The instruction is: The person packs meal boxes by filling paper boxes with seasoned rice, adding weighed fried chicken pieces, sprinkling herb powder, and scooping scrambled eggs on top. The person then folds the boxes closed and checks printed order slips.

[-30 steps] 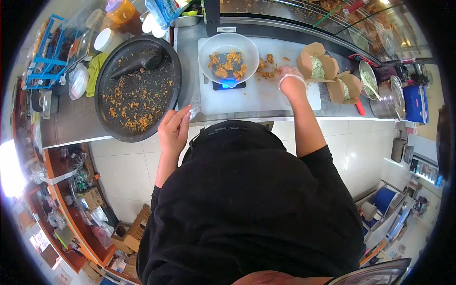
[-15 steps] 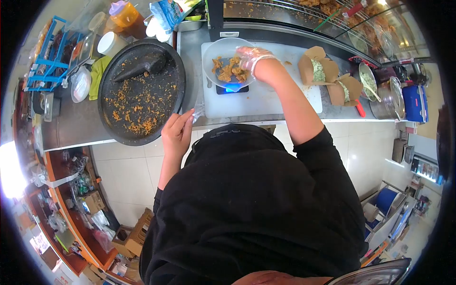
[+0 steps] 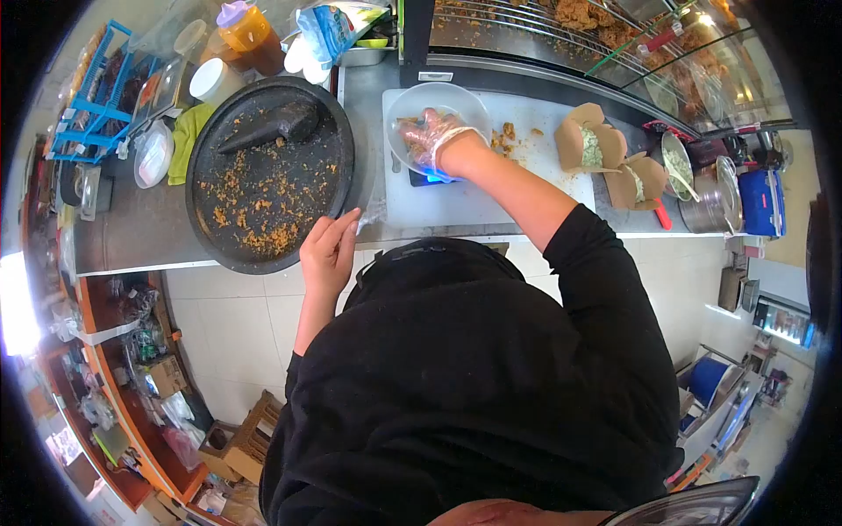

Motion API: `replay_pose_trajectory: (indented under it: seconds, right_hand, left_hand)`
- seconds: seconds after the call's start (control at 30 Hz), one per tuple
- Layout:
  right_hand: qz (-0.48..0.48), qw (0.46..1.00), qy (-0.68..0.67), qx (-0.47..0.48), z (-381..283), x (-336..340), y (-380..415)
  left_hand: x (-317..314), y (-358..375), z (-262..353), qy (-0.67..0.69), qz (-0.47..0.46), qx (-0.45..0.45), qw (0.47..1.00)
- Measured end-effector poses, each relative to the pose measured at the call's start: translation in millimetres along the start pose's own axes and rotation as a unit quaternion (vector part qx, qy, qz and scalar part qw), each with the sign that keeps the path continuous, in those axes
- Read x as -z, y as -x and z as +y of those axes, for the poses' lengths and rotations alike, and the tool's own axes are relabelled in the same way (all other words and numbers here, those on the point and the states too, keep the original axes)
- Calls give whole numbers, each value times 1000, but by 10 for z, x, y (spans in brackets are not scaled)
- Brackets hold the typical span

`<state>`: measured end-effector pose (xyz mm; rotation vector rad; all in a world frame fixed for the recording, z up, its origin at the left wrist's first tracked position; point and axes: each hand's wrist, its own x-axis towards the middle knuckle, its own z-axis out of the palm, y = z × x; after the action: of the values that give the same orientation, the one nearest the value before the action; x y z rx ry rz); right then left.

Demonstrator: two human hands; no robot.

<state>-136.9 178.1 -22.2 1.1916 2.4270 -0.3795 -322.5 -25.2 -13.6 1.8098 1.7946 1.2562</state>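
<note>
My right hand (image 3: 436,143), in a clear plastic glove, reaches down into a translucent bowl (image 3: 474,103). Its fingers curl over fried chicken pieces, which are mostly hidden beneath it. Under the bowl, a small scale with a blue-lit display (image 3: 427,178) sits on a white cutting board (image 3: 474,206). Several chicken crumbs (image 3: 504,138) lie on the board to the right of the bowl. My left hand (image 3: 328,252) is bare, held at the counter's front edge. Its fingers are pinched together at a wisp of clear plastic (image 3: 373,213).
Left of the board is a large dark stone mortar (image 3: 263,184) with orange crumbs and a pestle (image 3: 279,125). Two open cardboard boxes (image 3: 574,140) with pale green filling stand at right, near a metal bowl (image 3: 678,167). A glass display case (image 3: 561,44) runs along the back.
My right hand has moved left and down from the bowl's right rim into the bowl, covering the chicken. Crumbs on the board have come into view. My left hand stays about where it was.
</note>
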Motion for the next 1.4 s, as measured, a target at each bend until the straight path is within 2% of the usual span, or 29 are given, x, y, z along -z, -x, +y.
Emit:
replay_pose_trajectory:
  seconds: [0.07,0.17,0.27,0.37,0.47,0.53,0.6,0.63,0.67,0.7,0.77,0.87,0.97,1.0,1.13,1.23,1.27,1.37,1.4]
  right_hand:
    - [-19,999,-29,4,29,-3,-61]
    - [5,998,-58,19,66,-97,-134]
    - [70,990,-116,25,112,-127,-151]
    - [26,971,-232,-56,109,155,-46]
    - [128,956,-262,46,515,77,133]
    - [196,927,-319,-1,772,365,604]
    - [298,869,-393,-34,1347,223,872]
    - [270,856,-426,-115,1487,332,1129]
    - [245,846,-420,-220,1625,373,1296]
    - [319,879,-294,-197,2021,73,1336]
    - [255,876,-319,-255,2269,-84,1516]
    - [148,937,-235,-210,2550,-450,1419]
    - [97,957,-181,-204,2452,-452,1363]
    - [72,947,-197,-243,2388,-368,1355]
    - [146,922,-285,-217,2548,-515,1294]
    - [98,925,-321,-177,2485,-332,1465]
    - [23,911,-322,-258,2328,6,1615]
    - [210,853,-461,-126,2821,-389,1579]
    - [202,842,-467,-178,2618,-154,1672]
  left_hand:
    - [5,10,-32,2,3,7,1000]
    - [9,13,-59,5,8,5,1000]
    - [34,-3,-34,-3,1,11,1000]
    - [46,-15,-27,-10,-8,17,1000]
    - [4,-16,-25,4,-3,26,1000]
    - [-16,-19,-33,8,-5,26,1000]
    - [-39,-40,-8,-2,-9,17,1000]
    - [-51,-49,8,-9,-11,13,1000]
    - [-71,-57,23,-10,-16,14,1000]
    - [-88,-64,37,-10,-21,12,1000]
    - [-127,-89,70,-10,-30,7,999]
    - [-188,-144,136,-15,-36,-21,999]
    - [-247,-176,175,-18,-41,-39,998]
    - [-265,-184,195,-16,-42,-37,998]
    - [-324,-177,257,-29,-68,-25,997]
    - [-367,-197,318,-39,-80,-29,996]
    - [-375,-195,336,-40,-81,-30,995]
    - [-401,-185,333,-32,-61,-38,997]
    - [-392,-174,338,-32,-61,-36,997]
